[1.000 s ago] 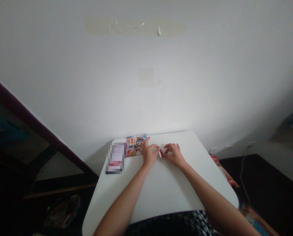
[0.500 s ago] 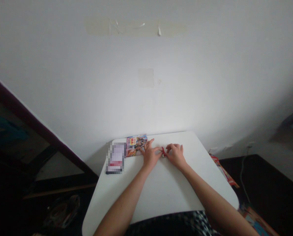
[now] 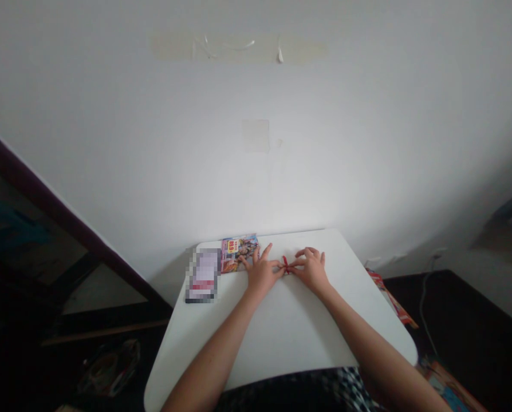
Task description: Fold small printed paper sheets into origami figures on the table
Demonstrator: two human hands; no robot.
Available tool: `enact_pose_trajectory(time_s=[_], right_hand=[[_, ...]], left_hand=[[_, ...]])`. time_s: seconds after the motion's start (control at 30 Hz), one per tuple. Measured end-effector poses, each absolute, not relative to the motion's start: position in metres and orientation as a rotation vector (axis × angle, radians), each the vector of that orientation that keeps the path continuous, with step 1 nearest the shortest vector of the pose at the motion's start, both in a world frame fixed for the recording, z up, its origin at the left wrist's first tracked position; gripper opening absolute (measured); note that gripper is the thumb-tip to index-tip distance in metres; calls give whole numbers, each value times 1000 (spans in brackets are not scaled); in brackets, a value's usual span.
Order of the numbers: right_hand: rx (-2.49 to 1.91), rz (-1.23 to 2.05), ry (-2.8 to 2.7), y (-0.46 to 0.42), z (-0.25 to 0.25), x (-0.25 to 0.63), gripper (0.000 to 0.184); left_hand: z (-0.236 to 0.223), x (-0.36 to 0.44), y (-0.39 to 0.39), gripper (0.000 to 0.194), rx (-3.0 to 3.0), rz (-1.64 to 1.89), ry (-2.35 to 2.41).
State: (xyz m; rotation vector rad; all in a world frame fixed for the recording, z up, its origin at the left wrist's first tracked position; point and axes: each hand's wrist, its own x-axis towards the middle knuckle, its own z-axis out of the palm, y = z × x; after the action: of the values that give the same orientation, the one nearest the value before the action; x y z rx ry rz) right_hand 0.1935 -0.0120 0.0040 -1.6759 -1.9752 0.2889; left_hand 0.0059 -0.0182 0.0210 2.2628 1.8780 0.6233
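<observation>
So, where is the small red piece (image 3: 286, 262) sitting?

It is lying between the two hands, over the far half of the white table (image 3: 299, 337). The left hand (image 3: 262, 276) is pinching it from one side, thumb and forefinger drawn narrow; the right hand (image 3: 313, 271) is pinching it from the other, just as narrow.

Why both?

My reading: so slight a thing is needing support from two sides, and the low hands are probably using the tabletop for steadiness. The spare fingers are fanning away, likely keeping out of the pinch.

And off to the left?

A printed card (image 3: 232, 257) is lying near the wall (image 3: 256, 189), just beside a phone-like slab (image 3: 203, 274). Both are presumably sitting there to give the wrists room.

What are you not making out?

Plenty. Fingertips are covering part of the red piece, so its shape and material are escaping me. The left hand's outer fingers are overlapping the card's right part; whether they are touching it, I cannot tell. Pixel blocks are masking the slab's face. Patterned clothing (image 3: 346, 382) is running off the bottom edge, and the dark floor (image 3: 471, 315) is swallowing detail.
</observation>
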Motion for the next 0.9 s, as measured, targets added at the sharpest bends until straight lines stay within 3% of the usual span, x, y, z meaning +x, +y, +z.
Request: enact_pose_trajectory(time_s=[0.53,0.9], right_hand=[[-1934,403,-2111,-9,17,191,32],[-1881,187,-2111,-15,7,187,38]], left_hand=[[13,0,-9,47,2295,493,1906],[8,-2,-7,52,2338,591,1894]])
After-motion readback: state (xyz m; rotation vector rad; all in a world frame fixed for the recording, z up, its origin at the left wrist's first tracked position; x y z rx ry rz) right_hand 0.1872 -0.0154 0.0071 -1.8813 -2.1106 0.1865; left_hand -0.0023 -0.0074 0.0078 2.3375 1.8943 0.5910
